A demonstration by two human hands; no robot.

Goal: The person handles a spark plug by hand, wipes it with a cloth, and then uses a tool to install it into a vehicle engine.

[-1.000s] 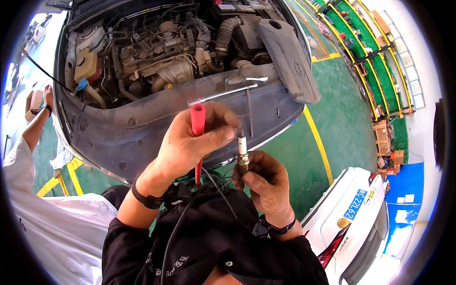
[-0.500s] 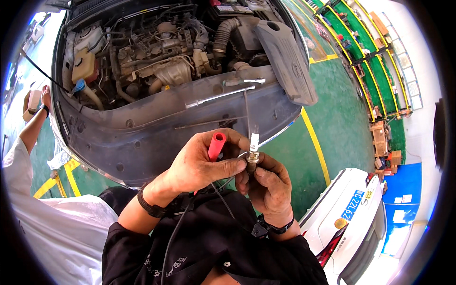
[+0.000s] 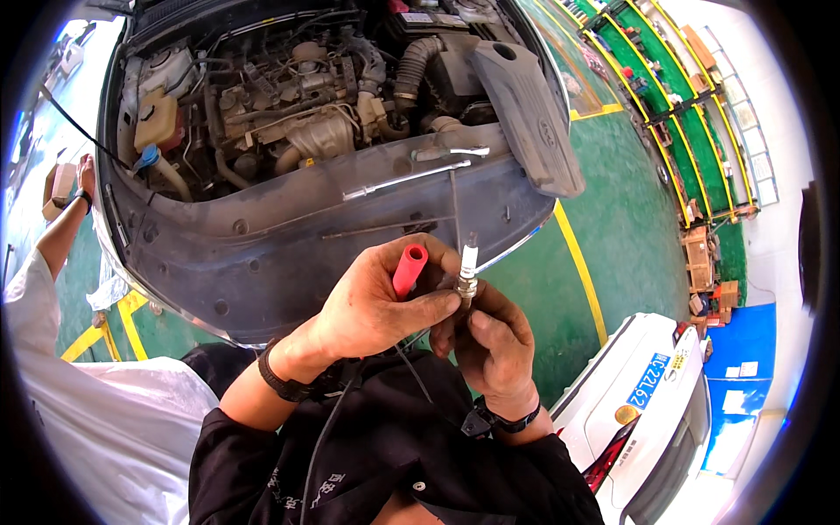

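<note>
My left hand (image 3: 366, 300) is closed round a red tube (image 3: 409, 270) whose hollow round end points up and away from me. Its thumb tip presses near the metal body of a spark plug (image 3: 466, 273), white ceramic end up. The fingers of my right hand (image 3: 493, 344) pinch that plug from below and the right, so its lower end is hidden. Both hands meet in front of my chest, above the car's front edge. A thin dark cable (image 3: 320, 442) hangs from beneath the hands across my dark clothing; where it begins is hidden.
An open engine bay (image 3: 289, 114) lies ahead. On its front panel rest a long chrome extension bar (image 3: 398, 181), a ratchet (image 3: 464, 152) and a loose grey engine cover (image 3: 534, 122). A co-worker's hand (image 3: 86, 179) touches the car at left. A white car (image 3: 626, 385) stands at right.
The red tube has shifted slightly right, nearer the spark plug, and stands more upright. My left thumb has slid a little right along the plug; the right hand has barely moved.
</note>
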